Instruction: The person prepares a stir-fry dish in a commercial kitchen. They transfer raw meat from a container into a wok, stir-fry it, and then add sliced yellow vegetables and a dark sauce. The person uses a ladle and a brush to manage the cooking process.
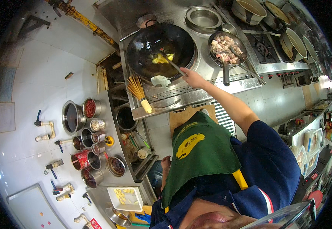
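My right hand (195, 78) grips the handle of a long metal cooking utensil (174, 63), which reaches down into a large black wok (143, 40). Whether its head is a ladle or a turner I cannot tell. Bright yellow food (161, 58) lies around the utensil's far end, at the wok's bottom. Low beside my green apron (209, 154), my left hand (166, 162) hangs away from the stove, partly hidden; its fingers look curled. A white cloth (160, 81) rests against the wok's near rim. Left of it, a bamboo wok brush (139, 94) lies on the stove edge.
A handled pan (226, 81) with cut raw-looking meat (227, 47) sits right of the wok. Behind are stacked metal basins (204, 17). Sauce pots and jars (98, 136) crowd the left counter, near a white tray (138, 200) of pale yellow slices. More burners (262, 48) stand right.
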{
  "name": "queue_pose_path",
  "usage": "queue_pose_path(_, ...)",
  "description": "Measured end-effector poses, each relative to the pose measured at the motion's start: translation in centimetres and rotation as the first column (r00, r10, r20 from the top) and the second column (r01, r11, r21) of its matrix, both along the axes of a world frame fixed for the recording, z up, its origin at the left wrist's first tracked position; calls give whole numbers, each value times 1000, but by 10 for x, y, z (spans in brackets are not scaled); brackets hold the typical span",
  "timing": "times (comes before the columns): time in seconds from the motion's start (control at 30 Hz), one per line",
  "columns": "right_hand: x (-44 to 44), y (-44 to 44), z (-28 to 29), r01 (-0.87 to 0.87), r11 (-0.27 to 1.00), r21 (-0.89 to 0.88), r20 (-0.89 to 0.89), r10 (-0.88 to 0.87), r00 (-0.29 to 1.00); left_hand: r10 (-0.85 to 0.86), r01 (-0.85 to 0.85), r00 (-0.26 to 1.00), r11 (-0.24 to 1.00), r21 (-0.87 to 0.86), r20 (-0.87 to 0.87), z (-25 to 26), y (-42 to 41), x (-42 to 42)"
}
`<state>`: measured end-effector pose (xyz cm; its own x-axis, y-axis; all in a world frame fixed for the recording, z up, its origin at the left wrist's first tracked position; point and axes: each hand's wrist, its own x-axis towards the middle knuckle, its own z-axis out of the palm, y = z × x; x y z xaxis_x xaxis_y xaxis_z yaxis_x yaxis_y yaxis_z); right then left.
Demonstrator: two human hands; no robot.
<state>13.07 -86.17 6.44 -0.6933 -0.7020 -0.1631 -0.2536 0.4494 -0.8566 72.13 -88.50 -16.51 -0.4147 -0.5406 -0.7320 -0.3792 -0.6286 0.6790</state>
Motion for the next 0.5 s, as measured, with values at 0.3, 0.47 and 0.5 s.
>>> queue_pose_path(0.3,-11,-19,-13,382,922,-66,226,-359,906,154,-166,986,962,216,72,57,-27,-60)
queue_pose_path(0.47,21,-52,36,497,852,-163,944,-13,331,21,-23,997,999,-22,-72,0,-3,0)
queue_pose_path(0.5,-14,-47,17,563,806,-183,983,140,118,-155,133,981,975,-177,-114,-15,-5,-12)
